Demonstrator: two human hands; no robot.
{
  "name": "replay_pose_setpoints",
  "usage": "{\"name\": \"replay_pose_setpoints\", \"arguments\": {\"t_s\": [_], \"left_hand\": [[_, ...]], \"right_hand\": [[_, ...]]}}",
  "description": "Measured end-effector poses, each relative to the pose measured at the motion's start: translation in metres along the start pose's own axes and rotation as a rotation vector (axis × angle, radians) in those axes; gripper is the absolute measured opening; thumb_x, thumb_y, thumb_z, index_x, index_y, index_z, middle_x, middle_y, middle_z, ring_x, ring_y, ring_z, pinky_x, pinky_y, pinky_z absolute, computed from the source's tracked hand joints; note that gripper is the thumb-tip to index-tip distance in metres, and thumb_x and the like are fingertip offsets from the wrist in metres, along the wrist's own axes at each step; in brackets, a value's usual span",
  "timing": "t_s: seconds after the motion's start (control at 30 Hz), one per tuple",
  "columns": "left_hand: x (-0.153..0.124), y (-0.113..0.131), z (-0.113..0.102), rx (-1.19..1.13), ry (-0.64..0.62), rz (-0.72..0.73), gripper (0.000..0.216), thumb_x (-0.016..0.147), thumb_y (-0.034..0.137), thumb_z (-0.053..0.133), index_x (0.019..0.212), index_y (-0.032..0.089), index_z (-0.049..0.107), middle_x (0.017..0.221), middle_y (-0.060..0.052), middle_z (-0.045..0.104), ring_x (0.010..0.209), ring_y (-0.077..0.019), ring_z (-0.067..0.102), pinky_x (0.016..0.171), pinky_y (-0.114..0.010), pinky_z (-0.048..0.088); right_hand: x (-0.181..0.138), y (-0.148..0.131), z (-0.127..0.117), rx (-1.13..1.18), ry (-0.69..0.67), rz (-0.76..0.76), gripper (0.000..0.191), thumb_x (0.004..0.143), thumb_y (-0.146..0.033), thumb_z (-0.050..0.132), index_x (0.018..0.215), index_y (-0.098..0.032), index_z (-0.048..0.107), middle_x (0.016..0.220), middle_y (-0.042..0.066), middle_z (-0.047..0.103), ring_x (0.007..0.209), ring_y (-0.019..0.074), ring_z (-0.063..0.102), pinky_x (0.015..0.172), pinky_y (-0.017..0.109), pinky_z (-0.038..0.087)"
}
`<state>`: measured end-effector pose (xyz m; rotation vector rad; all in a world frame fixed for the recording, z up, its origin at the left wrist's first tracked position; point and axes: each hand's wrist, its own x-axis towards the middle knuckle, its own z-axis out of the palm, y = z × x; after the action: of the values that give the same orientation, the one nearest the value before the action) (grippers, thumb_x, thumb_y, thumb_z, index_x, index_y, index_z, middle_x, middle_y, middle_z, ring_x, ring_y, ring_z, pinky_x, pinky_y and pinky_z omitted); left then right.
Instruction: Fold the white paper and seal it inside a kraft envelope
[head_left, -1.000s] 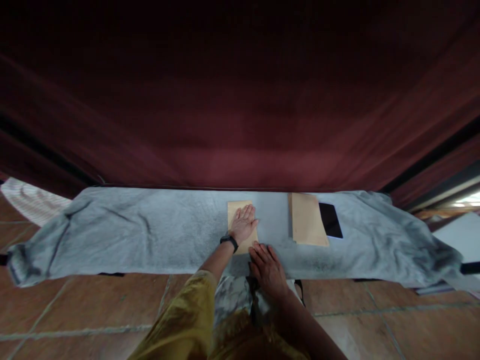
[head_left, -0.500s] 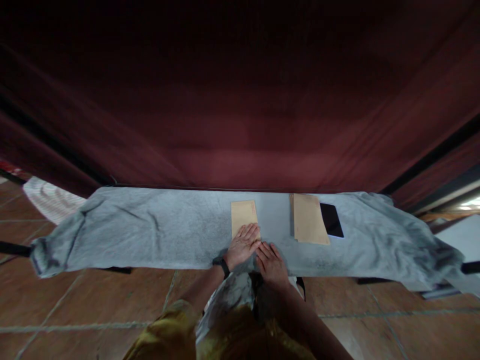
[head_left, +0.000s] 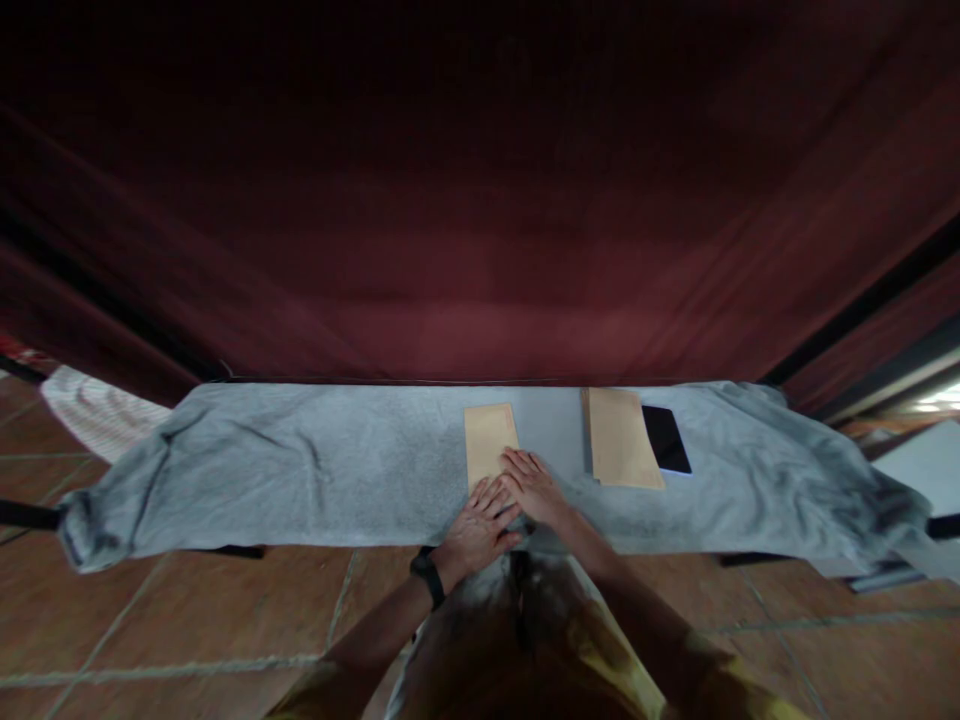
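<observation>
A small tan envelope (head_left: 487, 438) lies flat on a grey cloth (head_left: 300, 470) that covers a low bench. My right hand (head_left: 534, 487) lies palm down on the envelope's near right corner, fingers spread. My left hand (head_left: 478, 530), with a black watch at the wrist, rests flat at the envelope's near edge, its fingers touching the right hand. Neither hand grips anything. To the right sits a stack of larger tan envelopes (head_left: 621, 451), and beside it a black phone (head_left: 666, 439).
A dark red curtain (head_left: 480, 200) hangs right behind the bench. The floor is brown tile (head_left: 187, 620). A pale striped cloth (head_left: 97, 420) lies at the far left, and a white sheet (head_left: 919, 468) at the far right.
My left hand slid back from the middle of the envelope to its near edge. My right hand moved forward from the cloth's front edge onto the envelope's corner.
</observation>
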<state>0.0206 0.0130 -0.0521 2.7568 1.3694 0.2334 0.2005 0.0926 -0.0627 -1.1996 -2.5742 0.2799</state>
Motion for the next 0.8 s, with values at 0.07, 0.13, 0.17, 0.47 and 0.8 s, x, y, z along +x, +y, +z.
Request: {"name": "replay_pose_setpoints", "arguments": {"t_s": [0.07, 0.13, 0.17, 0.47, 0.8], "left_hand": [[0.001, 0.000, -0.001, -0.004, 0.001, -0.001, 0.053, 0.100, 0.057, 0.042, 0.147, 0.032, 0.048, 0.157, -0.005, 0.043, 0.149, -0.0247, 0.031, 0.123, -0.050, 0.018], [0.001, 0.000, -0.002, -0.006, 0.015, -0.008, 0.056, 0.100, 0.057, 0.042, 0.151, 0.034, 0.041, 0.159, -0.004, 0.040, 0.150, -0.0245, 0.030, 0.123, -0.050, 0.018], [0.001, 0.000, -0.002, -0.008, 0.020, -0.009, 0.057, 0.100, 0.057, 0.043, 0.153, 0.035, 0.038, 0.161, -0.003, 0.038, 0.150, -0.0243, 0.029, 0.123, -0.050, 0.018], [0.002, 0.001, -0.008, -0.064, 0.000, -0.020, 0.057, 0.100, 0.058, 0.040, 0.153, 0.037, 0.037, 0.163, -0.003, 0.033, 0.152, -0.0255, 0.025, 0.123, -0.049, 0.020], [0.001, 0.001, -0.007, -0.087, -0.011, -0.031, 0.061, 0.099, 0.058, 0.043, 0.155, 0.036, 0.033, 0.162, -0.005, 0.035, 0.150, -0.0270, 0.030, 0.123, -0.052, 0.021]], "right_hand": [[0.019, 0.005, 0.002, -0.037, -0.038, 0.030, 0.050, 0.106, -0.031, 0.028, 0.152, -0.017, 0.041, 0.161, 0.009, 0.036, 0.149, 0.0210, 0.034, 0.123, 0.045, 0.026], [0.036, 0.011, 0.005, -0.062, -0.054, 0.064, 0.053, 0.105, -0.034, 0.029, 0.155, -0.017, 0.036, 0.162, 0.008, 0.032, 0.150, 0.0213, 0.031, 0.124, 0.045, 0.024], [0.043, 0.013, 0.007, -0.069, -0.053, 0.084, 0.053, 0.105, -0.035, 0.029, 0.155, -0.017, 0.035, 0.162, 0.008, 0.032, 0.150, 0.0215, 0.030, 0.124, 0.045, 0.023], [0.080, 0.028, 0.011, -0.051, 0.087, 0.140, 0.057, 0.105, -0.038, 0.031, 0.158, -0.016, 0.030, 0.160, 0.013, 0.034, 0.150, 0.0245, 0.030, 0.124, 0.052, 0.018], [0.104, 0.002, 0.019, -0.014, 0.001, -0.139, 0.046, 0.103, -0.038, 0.041, 0.148, -0.026, 0.047, 0.159, 0.004, 0.041, 0.146, 0.0196, 0.037, 0.123, 0.045, 0.023]]}}
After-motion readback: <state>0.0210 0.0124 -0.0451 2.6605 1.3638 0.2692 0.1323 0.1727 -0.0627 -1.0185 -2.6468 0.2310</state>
